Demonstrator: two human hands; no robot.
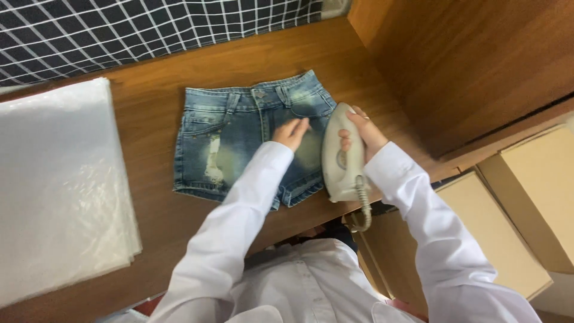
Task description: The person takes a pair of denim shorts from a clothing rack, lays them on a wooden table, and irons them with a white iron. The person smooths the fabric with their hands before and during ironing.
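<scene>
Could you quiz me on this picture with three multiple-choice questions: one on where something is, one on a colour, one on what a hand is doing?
1. Where does the stack of clear plastic sheets lie?
A. To the left of the denim shorts
B. On top of the shorts
C. Inside a cardboard box

2. What colour are the person's sleeves?
A. Black
B. White
C. Red

3. What is the right hand doing?
A. Resting empty on the table
B. Gripping the iron
C. Pulling at the coiled cord

Answers:
1. A, the sheets sit on the wooden table, apart from the denim shorts and to their left.
2. B, both sleeves are plainly white.
3. B, its fingers wrap the handle of the cream iron at the shorts' right edge, while the left hand lies flat on the denim.
</scene>
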